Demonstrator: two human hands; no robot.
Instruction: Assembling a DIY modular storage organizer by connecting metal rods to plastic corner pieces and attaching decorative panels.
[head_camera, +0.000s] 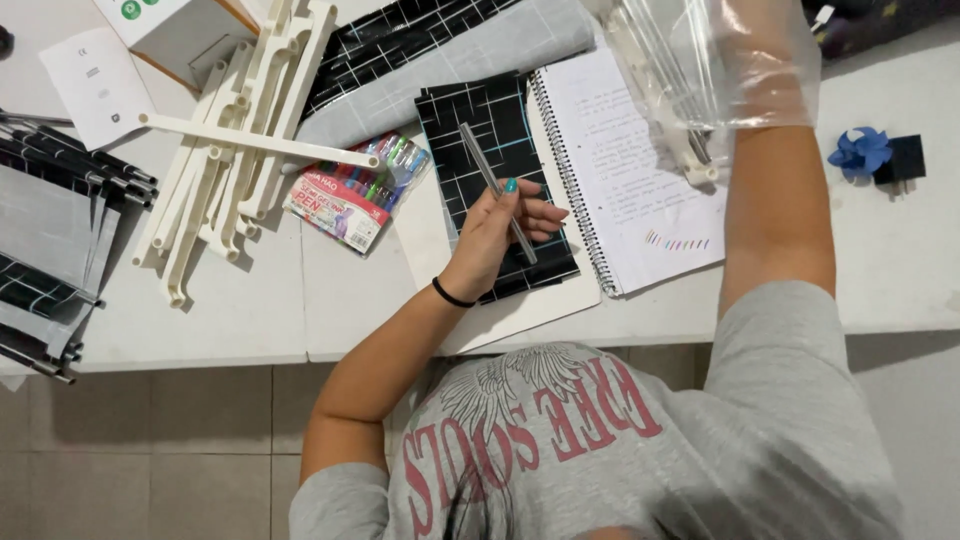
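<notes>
My left hand (497, 232) is shut on a thin grey metal rod (478, 152), held slanted over a black fabric panel with a pale grid pattern (470, 115). The panel lies on a white board next to an open spiral notebook (640, 170). My right hand (760, 65) is raised at the top right, inside or behind a clear plastic bag (700, 50). The bag blurs the hand, so its grip is unclear. White plastic parts (685, 150) hang in the bag's lower end over the notebook.
On the white table (250, 320) lie white plastic frame pieces (235, 140), a pack of coloured pens (355, 190), folded grey and black fabric (450, 45), more panels with dark rods (50, 230), a leaflet (95, 85), a box (175, 25) and a blue paper flower (860, 152).
</notes>
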